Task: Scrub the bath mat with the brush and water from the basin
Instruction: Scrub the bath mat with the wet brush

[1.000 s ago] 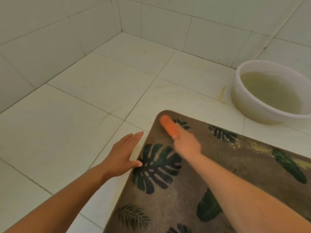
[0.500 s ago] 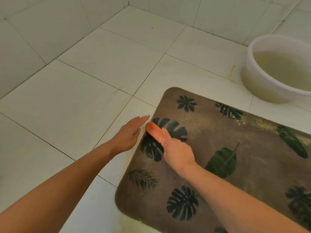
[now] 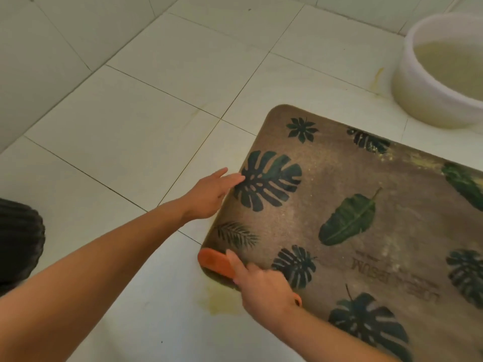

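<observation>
A brown bath mat [image 3: 339, 184] printed with dark green leaves lies on the white tiled floor. My right hand [image 3: 264, 286] grips an orange brush [image 3: 214, 261] and holds it on the mat's near left corner. With straight fingers, my left hand [image 3: 209, 194] rests on the mat's left edge beside a large leaf print. A white basin [image 3: 418, 82] of cloudy yellowish water stands on the floor beyond the mat's far right side.
A yellowish puddle [image 3: 222, 300] spreads on the tile just off the mat's near corner. A small yellow stain [image 3: 376, 77] marks the floor beside the basin. A dark ribbed fabric [image 3: 18, 241] shows at the left edge. Tiled walls rise at the far left and back.
My right hand drew the brush along the mat's left side from the far corner to the near corner. My left hand stayed at the left edge, and the view tilted down.
</observation>
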